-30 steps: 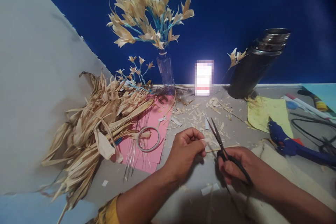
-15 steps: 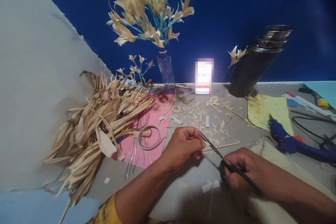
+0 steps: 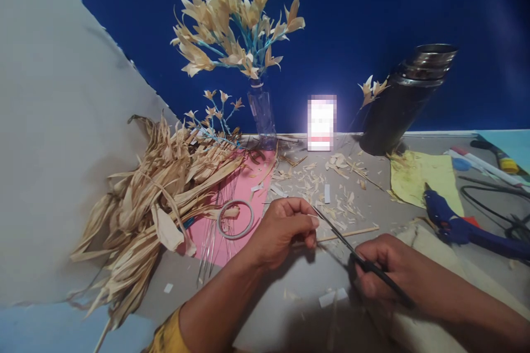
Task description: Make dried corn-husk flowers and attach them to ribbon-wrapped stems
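Note:
My left hand [image 3: 284, 230] pinches a thin pale strip of dried husk between thumb and fingers, low in the middle of the grey table [image 3: 290, 298]. My right hand [image 3: 387, 270] grips black scissors [image 3: 351, 251], whose closed blades point up-left and touch the left fingertips. A thin wooden stick [image 3: 351, 231] lies on the table just behind the blades. Small husk cuttings [image 3: 323, 185] are scattered beyond both hands.
A heap of dried husks [image 3: 157, 193] lies at left, partly over pink paper [image 3: 236, 215] with a tape ring [image 3: 236, 219]. Behind stand a bottle of husk flowers [image 3: 261, 113], a lit phone [image 3: 322, 122] and a dark flask [image 3: 403, 102]. Yellow paper [image 3: 418, 176], a blue glue gun [image 3: 449, 223] and markers [image 3: 480, 162] lie right.
The scissors' blades were open and upright one second ago; they have swung down to the left and shut against my left fingertips. My left hand has shifted slightly left.

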`<action>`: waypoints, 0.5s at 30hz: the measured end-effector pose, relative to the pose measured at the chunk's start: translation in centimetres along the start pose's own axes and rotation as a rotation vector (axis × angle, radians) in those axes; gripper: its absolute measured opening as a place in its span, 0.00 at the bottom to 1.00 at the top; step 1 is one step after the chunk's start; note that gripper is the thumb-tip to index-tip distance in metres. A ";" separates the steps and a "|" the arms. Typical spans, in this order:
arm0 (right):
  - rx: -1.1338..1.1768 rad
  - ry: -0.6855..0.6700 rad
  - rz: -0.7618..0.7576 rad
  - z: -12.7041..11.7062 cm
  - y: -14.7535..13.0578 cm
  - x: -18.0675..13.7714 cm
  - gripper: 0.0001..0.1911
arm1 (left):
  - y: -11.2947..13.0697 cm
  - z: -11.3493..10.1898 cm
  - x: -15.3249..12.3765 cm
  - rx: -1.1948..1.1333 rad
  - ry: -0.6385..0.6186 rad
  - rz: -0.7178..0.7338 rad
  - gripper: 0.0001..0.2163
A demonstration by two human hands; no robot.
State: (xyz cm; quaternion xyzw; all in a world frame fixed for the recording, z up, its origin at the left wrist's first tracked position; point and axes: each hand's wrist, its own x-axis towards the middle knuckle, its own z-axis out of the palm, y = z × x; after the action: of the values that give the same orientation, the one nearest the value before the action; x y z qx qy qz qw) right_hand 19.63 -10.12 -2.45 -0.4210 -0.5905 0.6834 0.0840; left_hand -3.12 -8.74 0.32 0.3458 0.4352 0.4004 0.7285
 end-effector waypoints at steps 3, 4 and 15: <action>-0.008 0.000 -0.009 -0.1 0.2 0.0 0.27 | 0.0 0.0 0.0 -0.010 -0.003 0.003 0.09; -0.005 -0.002 -0.009 -0.1 0.2 -0.1 0.26 | 0.0 0.0 0.0 -0.011 -0.007 0.004 0.09; 0.066 0.196 -0.045 0.8 -1.0 0.2 0.18 | -0.4 0.4 -0.1 -0.002 -0.001 0.012 0.09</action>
State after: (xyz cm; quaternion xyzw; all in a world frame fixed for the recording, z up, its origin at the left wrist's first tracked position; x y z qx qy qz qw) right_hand 18.61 -10.30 -1.67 -0.4696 -0.5658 0.6559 0.1708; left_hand -2.70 -9.04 0.17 0.3479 0.4323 0.4051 0.7266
